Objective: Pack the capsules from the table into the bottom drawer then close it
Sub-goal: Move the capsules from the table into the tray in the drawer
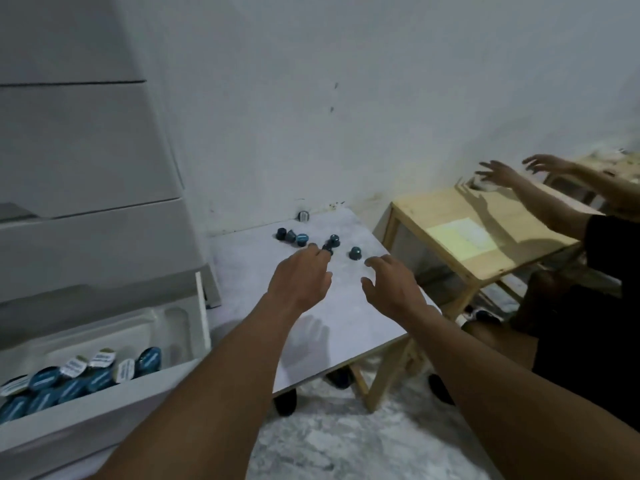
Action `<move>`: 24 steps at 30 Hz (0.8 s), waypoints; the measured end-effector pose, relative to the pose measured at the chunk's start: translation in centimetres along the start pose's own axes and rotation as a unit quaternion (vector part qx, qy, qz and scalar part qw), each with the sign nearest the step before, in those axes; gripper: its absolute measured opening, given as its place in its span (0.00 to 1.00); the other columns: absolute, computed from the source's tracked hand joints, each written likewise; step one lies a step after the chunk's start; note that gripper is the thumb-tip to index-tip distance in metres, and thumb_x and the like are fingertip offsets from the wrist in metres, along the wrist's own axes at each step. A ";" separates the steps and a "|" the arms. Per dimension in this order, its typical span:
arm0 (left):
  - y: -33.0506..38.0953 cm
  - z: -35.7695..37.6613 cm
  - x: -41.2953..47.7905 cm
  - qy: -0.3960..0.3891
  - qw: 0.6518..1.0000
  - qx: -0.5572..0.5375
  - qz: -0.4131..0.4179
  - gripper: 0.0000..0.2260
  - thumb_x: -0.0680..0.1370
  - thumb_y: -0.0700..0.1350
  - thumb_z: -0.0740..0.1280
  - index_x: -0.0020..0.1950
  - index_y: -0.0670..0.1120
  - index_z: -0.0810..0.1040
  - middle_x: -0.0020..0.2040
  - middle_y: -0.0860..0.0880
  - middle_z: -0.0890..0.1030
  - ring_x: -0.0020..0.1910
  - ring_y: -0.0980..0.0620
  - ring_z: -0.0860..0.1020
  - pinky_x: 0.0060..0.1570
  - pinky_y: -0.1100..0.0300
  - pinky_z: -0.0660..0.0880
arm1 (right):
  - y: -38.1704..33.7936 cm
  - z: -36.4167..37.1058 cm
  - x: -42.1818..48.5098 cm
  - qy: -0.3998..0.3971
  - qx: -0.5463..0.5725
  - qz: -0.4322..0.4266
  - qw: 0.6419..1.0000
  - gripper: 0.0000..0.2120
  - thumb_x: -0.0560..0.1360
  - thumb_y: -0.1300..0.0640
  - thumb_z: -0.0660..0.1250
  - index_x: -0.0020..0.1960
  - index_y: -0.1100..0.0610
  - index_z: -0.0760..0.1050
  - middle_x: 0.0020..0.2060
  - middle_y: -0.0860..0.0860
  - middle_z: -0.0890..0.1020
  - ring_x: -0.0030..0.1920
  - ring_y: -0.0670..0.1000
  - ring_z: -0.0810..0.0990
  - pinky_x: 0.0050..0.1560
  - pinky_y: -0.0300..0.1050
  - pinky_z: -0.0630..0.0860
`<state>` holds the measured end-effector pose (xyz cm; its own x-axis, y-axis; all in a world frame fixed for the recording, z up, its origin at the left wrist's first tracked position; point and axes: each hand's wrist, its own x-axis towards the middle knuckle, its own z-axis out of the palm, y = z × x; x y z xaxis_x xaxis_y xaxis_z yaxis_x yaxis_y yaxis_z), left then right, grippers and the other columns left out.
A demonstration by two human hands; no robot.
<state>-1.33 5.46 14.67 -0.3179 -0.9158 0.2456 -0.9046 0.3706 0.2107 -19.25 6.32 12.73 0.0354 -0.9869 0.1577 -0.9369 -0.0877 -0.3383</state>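
My left hand (300, 279) reaches the dark capsules (329, 247) at its fingertips, grip hidden. My right hand (391, 285), spread wide and empty, should scoop the lone capsule (354, 252) just beyond it.

Single head-worn wide-angle view, looking forward and steeply down from above both outstretched forearms. Faces a white wall (346, 98), with the small grey table (346, 313) at centre frame, near enough to show the left hand (299, 278) and right hand (391, 289) large over it. Takes in the open bottom drawer (104, 393) of a white cabinet at lower left, close under the lens, and a wooden table (485, 230) farther off at right. Edges bowed by the lens. No second view, so no shared area.
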 end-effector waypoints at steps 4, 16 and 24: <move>2.4 1.8 2.5 -0.017 1.000 0.006 -0.013 0.14 0.79 0.47 0.60 0.62 0.44 0.73 0.60 0.46 0.77 0.57 0.45 0.76 0.51 0.52 0.74 | 3.5 -0.6 1.5 -0.010 0.012 -0.001 1.000 0.19 0.77 0.54 0.62 0.67 0.56 0.72 0.63 0.54 0.77 0.61 0.56 0.76 0.61 0.49 0.73; 1.0 7.3 12.7 -0.061 0.998 0.023 -0.010 0.09 0.80 0.46 0.60 0.57 0.44 0.73 0.56 0.46 0.75 0.52 0.46 0.76 0.40 0.57 0.69 | 7.2 3.2 11.2 -0.041 0.033 -0.008 0.999 0.14 0.77 0.60 0.63 0.62 0.56 0.75 0.61 0.53 0.78 0.58 0.54 0.77 0.58 0.44 0.74; -3.0 12.0 19.5 -0.109 0.994 0.017 -0.013 0.08 0.79 0.41 0.59 0.57 0.44 0.73 0.55 0.45 0.75 0.54 0.46 0.75 0.39 0.58 0.66 | 8.2 6.8 18.4 -0.103 0.028 0.038 0.994 0.13 0.78 0.59 0.62 0.61 0.57 0.75 0.60 0.54 0.78 0.56 0.55 0.77 0.57 0.46 0.74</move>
<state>-8.23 -15.35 7.50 -0.3439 -0.9385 0.0295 -0.9215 0.3434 0.1815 -23.94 -13.48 6.56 0.0415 -0.9972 -0.0620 -0.9187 -0.0137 -0.3948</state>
